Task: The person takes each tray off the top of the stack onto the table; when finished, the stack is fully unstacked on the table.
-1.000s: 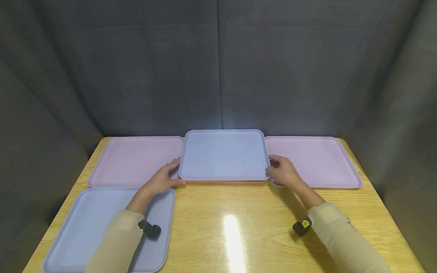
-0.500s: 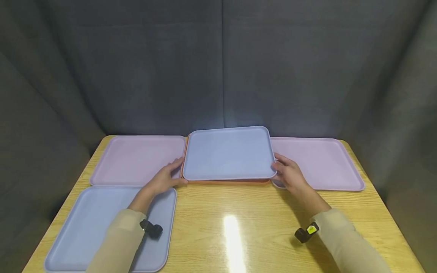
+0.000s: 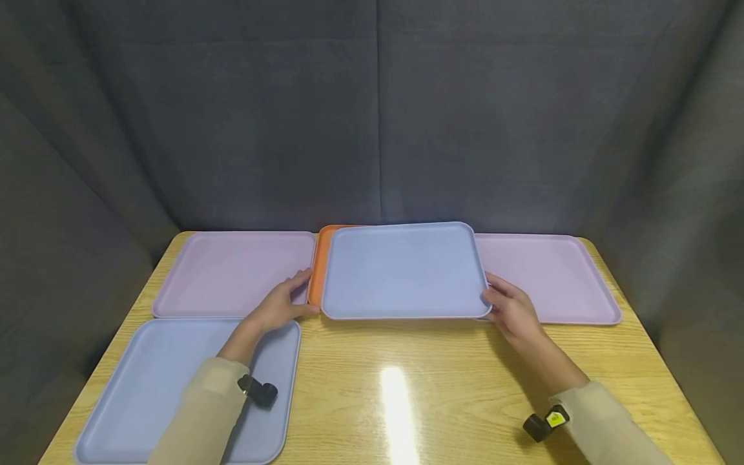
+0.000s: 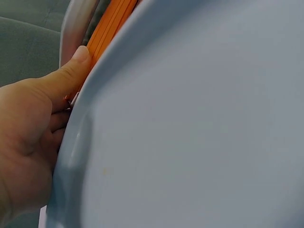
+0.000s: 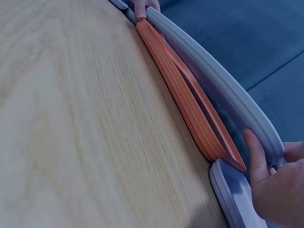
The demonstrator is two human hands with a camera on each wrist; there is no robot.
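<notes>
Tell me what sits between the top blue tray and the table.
An orange tray lies under the blue tray, on the wooden table. The head view shows its left edge sticking out; the right wrist view shows it sandwiched edge-on.

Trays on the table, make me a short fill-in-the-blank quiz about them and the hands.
1. The right hand grips the right edge of the top ____ tray.
2. Under that tray lies a stack of ____ trays.
3. The left hand holds the stack at its ____ side.
4. The left forearm lies over a blue tray at the table's front ____ corner.

Missing words: blue; orange; left; left
</notes>
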